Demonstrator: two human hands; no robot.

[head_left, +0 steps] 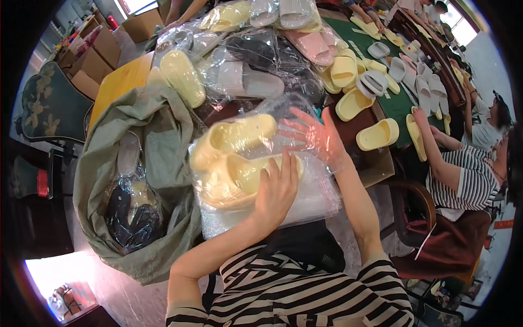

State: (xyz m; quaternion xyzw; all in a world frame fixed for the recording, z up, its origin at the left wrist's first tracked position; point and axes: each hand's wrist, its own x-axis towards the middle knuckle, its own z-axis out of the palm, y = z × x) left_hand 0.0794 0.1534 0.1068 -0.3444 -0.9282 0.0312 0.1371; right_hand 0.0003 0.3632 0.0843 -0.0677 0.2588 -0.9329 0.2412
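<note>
A pair of pale yellow slippers (pixel 218 180) lies in a clear plastic bag (pixel 321 193) in front of me, toes to the left. My left hand (pixel 279 185) rests on the nearer slipper's heel end, its fingers stretched out and slightly apart. My right hand (pixel 316 136) is spread wide at the right end of the farther slipper. Clear film crosses its fingers; whether it is inside the bag or behind it I cannot tell. Beneath the slippers is a stack of clear plastic bags (pixel 218 220).
On my left stands a green sack (pixel 98 185) holding bagged dark slippers (pixel 131 215). Bagged slippers (pixel 250 82) in several colours pile up beyond my hands. Loose yellow slippers (pixel 377 135) lie at the right, near a green table (pixel 395 103). Co-workers (pixel 463 174) sit along the right side.
</note>
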